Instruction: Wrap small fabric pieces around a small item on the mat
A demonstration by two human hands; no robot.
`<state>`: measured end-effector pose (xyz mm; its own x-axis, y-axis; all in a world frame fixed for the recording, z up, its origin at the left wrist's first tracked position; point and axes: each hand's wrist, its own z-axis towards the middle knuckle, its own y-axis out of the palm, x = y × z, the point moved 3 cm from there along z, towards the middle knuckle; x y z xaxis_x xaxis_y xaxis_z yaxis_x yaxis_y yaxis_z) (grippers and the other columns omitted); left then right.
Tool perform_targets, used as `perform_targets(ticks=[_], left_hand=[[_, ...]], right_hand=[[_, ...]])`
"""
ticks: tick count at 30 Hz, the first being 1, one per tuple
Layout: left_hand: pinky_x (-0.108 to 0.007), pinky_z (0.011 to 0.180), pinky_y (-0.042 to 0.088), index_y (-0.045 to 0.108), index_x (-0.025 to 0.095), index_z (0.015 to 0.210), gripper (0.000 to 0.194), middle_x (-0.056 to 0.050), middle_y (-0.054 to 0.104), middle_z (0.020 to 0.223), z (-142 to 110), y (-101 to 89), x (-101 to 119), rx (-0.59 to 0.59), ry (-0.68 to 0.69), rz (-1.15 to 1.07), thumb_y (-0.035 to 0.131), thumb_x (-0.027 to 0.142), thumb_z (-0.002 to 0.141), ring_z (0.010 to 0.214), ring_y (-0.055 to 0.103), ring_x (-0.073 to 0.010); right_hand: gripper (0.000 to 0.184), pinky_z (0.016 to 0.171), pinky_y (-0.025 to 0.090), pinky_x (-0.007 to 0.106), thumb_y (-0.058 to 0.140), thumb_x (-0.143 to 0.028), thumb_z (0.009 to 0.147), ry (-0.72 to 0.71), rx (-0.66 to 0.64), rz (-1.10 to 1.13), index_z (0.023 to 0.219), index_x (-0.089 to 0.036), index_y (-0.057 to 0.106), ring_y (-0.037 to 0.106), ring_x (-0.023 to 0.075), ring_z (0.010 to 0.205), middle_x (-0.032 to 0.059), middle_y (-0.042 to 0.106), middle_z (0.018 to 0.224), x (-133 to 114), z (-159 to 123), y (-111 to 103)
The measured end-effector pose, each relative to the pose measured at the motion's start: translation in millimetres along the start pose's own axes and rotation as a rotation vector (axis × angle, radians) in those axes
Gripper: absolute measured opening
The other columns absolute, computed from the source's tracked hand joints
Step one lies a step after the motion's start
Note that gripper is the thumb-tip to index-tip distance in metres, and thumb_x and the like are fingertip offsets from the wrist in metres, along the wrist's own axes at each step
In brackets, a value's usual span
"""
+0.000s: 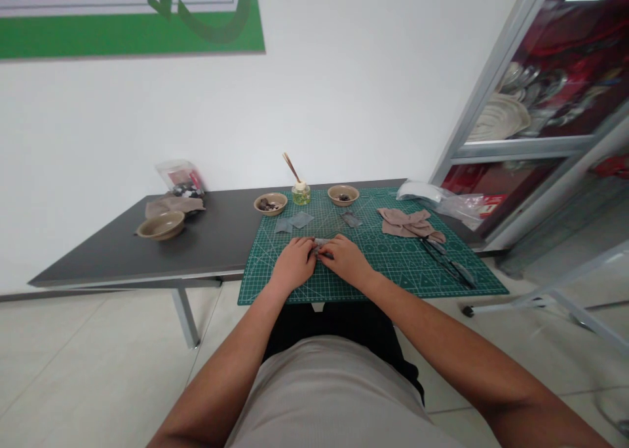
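Observation:
Over the green cutting mat (pixel 393 264), my left hand (pixel 296 262) and my right hand (pixel 345 259) meet with fingertips close together. Between them they pinch a small greyish see-through plastic bag (pixel 322 243), mostly covered by the fingers. What it holds is too small to tell. Just beyond my hands lie two flat clear bags (pixel 293 223) and another small bag (pixel 350 219) with something dark in it. A tan bowl (pixel 270 204) with dark bits stands behind on the left, and a second tan bowl (pixel 343 195) with dark pieces behind on the right.
A glass jar (pixel 301 193) with sticks stands between the bowls. To the right are a crumpled brown cloth (pixel 407 224), dark-framed glasses (pixel 448 262) and a plastic bag (pixel 442 199). A third bowl (pixel 161 226) and a filled bag (pixel 181 178) sit left on the dark table (pixel 211 238).

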<state>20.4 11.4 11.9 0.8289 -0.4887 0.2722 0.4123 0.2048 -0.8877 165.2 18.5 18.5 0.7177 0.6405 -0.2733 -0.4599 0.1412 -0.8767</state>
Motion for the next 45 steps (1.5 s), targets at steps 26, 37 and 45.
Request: perform_targets(ticks=[26,37,45], left_hand=[[-0.039,0.093,0.046,0.062,0.020,0.100,0.021,-0.007,0.064,0.104,-2.2,-2.1,2.2,-0.022,-0.026,0.044,0.048,0.016,0.086,0.104,0.054,-0.0229],[-0.040,0.094,0.045,0.063,0.020,0.102,0.023,-0.007,0.064,0.106,-2.2,-2.9,2.8,-0.035,-0.047,0.030,0.048,0.017,0.085,0.105,0.054,-0.0231],[-0.039,0.093,0.045,0.061,0.020,0.102,0.022,-0.007,0.063,0.105,-2.3,-3.3,3.5,-0.034,-0.041,0.050,0.048,0.017,0.085,0.105,0.053,-0.0237]], right_hand=[[0.013,0.083,0.042,0.033,0.063,-0.022,0.087,0.027,0.013,-0.040,0.080,-0.020,0.073,0.055,0.0196,0.084,0.0052,0.072,0.084,6.4,-9.1,-4.5],[0.011,0.085,0.043,0.033,0.065,-0.022,0.086,0.067,0.031,-0.041,0.089,-0.019,0.075,0.056,0.0211,0.089,0.0052,0.074,0.090,26.6,-1.1,-5.0],[0.014,0.084,0.042,0.033,0.062,-0.024,0.089,-0.024,0.005,-0.048,0.085,-0.020,0.075,0.055,0.0196,0.085,0.0039,0.074,0.090,6.9,-0.5,2.8]])
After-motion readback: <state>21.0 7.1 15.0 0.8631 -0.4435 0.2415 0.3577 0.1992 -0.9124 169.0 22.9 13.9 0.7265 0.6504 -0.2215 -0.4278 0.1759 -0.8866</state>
